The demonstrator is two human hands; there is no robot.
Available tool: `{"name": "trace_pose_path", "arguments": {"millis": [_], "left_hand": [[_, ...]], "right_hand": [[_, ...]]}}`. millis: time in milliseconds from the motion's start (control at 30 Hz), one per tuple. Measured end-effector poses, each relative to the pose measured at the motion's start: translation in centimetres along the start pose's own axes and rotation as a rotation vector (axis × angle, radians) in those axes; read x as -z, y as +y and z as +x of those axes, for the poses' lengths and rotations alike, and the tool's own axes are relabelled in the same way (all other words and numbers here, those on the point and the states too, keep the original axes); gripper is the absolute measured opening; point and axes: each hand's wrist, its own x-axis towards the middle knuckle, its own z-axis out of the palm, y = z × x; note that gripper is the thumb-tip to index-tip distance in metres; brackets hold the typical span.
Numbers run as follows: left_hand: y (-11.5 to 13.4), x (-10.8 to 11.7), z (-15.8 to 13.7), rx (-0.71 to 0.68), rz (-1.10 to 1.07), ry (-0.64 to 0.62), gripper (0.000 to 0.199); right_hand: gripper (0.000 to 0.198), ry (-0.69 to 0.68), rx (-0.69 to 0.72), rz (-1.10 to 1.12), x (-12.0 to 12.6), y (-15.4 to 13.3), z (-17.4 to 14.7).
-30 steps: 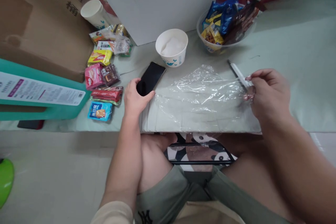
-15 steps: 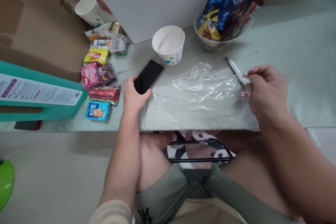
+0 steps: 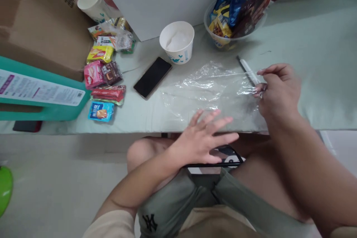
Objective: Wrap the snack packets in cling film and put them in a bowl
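A clear plastic bag (image 3: 206, 87) lies spread and crinkled on the table in front of me. My right hand (image 3: 280, 89) pinches its right end between thumb and finger. Close to those fingertips lies a white and dark pen-like stick (image 3: 248, 68). Fingers spread, my left hand (image 3: 205, 135) hovers at the table's near edge, just below the bag, holding nothing. A black phone (image 3: 153, 78) rests screen up to the left of the bag. Behind the bag stands a white paper tub (image 3: 177, 44) with something white and translucent inside.
Several snack packs, including a blue one (image 3: 100, 111) and a pink one (image 3: 94, 75), line the left side beside a cardboard box (image 3: 55, 33) and a green carrier (image 3: 67, 108). A clear bowl (image 3: 237, 41) of wrapped snacks stands at the back. My knees sit under the table edge.
My left hand has let go of the phone and moved right and toward me, opening its fingers. The phone now lies flat, slightly shifted. My right hand keeps its pinch on the bag.
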Motion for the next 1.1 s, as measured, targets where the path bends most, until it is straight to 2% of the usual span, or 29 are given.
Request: {"name": "trace_pose_path", "arguments": {"millis": [33,100,167,233,300,367,467,500,567,633,667,733,833,900,967,1100], "left_hand": [[0.9,-0.9,0.1,-0.021,0.011,-0.056,0.063],[1.5,-2.0,0.3,0.018,0.061,-0.026,0.054],[0.9,-2.0,0.4,0.053,0.034,0.106,0.038],[0.1,-1.1,0.3,0.101,-0.109,0.275,0.021],[-0.4,0.3,-0.3,0.235,-0.315,0.422,0.014],[-0.4,1.9,-1.2,0.466,-0.542,0.542,0.017],[0.0,4.0,-2.7,0.812,-0.889,0.766,0.015],[0.0,4.6,-3.0,0.883,-0.964,0.83,0.016],[0.0,5.6,-3.2,0.972,-1.035,0.909,0.021],[-0.3,6.2,-3.1,1.032,-1.044,0.932,0.025],[-0.4,6.4,-3.0,1.061,-1.045,0.927,0.026],[-0.8,6.4,-2.9,1.124,-1.05,0.898,0.028],[-1.5,5.7,-3.3,1.236,-1.035,0.872,0.029],[-2.0,5.0,-4.1,1.315,-0.992,0.888,0.029],[-2.6,4.3,-4.9,1.365,-0.938,0.889,0.03],[-3.4,3.0,-6.2,1.368,-0.831,0.807,0.03]], "right_hand": [[0.016,0.003,-0.008,0.011,0.1,0.1,0.1],[0.017,-0.003,-0.013,0.031,0.2,0.1,0.2],[0.019,-0.016,-0.019,0.035,0.4,0.1,0.3],[0.022,-0.034,-0.054,0.037,0.5,-0.1,0.5],[0.027,-0.077,-0.106,0.073,0.8,-0.1,0.7],[0.034,-0.134,-0.08,0.135,1.3,0.2,1.1],[0.047,-0.253,0.145,0.063,2.5,1.1,1.7],[0.052,-0.325,0.249,-0.033,2.8,1.3,1.8],[0.058,-0.555,0.458,-0.228,3.5,1.4,1.7],[0.058,-0.846,0.598,-0.325,3.8,1.2,1.0],[0.057,-0.962,0.621,-0.331,3.8,0.9,0.6],[0.049,-1.045,0.603,-0.331,3.6,0.6,-0.4],[0.02,-0.905,0.527,-0.378,3.0,0.5,-1.6],[0.032,-0.845,0.47,-0.409,2.5,0.7,-1.9],[0.039,-0.845,0.427,-0.403,2.2,0.9,-2.0],[0.019,-0.781,0.385,-0.387,1.6,1.0,-2.2]]}}
